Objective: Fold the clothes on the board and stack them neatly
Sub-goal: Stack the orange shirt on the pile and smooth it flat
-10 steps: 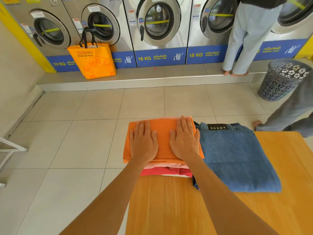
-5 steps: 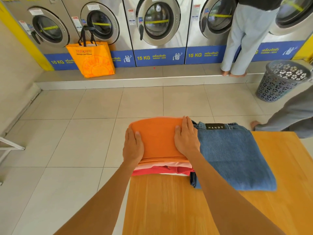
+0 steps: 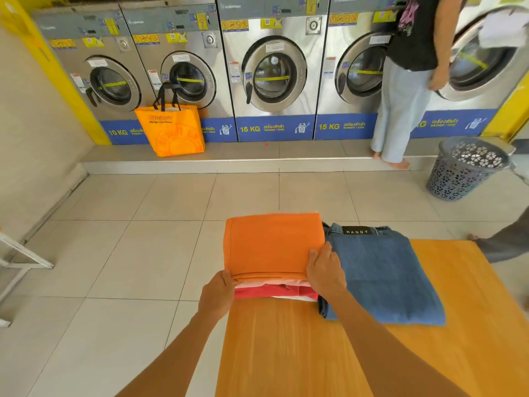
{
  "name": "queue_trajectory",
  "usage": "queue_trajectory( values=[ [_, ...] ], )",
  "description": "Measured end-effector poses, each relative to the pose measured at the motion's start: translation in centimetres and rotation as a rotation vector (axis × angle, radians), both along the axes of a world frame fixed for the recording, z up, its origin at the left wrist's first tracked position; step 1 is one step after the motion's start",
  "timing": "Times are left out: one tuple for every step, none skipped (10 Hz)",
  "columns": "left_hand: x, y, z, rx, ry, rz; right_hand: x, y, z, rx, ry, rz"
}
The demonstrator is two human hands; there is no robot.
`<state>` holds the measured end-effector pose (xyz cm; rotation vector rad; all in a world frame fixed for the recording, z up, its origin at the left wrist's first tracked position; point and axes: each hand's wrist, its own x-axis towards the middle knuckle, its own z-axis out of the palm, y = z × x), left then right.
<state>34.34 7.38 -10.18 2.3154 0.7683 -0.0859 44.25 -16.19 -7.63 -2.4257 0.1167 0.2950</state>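
A coin laundry, plainly: a row of steel front-load washers [image 3: 273,73] lines the back wall on a raised step, blue "10 KG" and "15 KG" labels [image 3: 274,128] under the doors. Right of the washers stands a laundry basket [image 3: 465,170]; before them, an orange bag [image 3: 171,130].

Five washing machines [image 3: 273,73], one orange bag [image 3: 171,130], one basket [image 3: 466,169], one folded jeans [image 3: 378,270].

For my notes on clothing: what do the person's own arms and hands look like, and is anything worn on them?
Both forearms are bare, no sleeves in view. The left hand and right hand wear no gloves; no watch, ring or bracelet is visible.
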Motion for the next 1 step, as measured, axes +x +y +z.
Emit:
queue_trajectory(
  values=[
    [-2.45, 0.11, 0.48, 0.049, -0.01, -0.009, -3.64, -1.06, 0.77, -0.014, 0.016, 0.009]
  ],
)
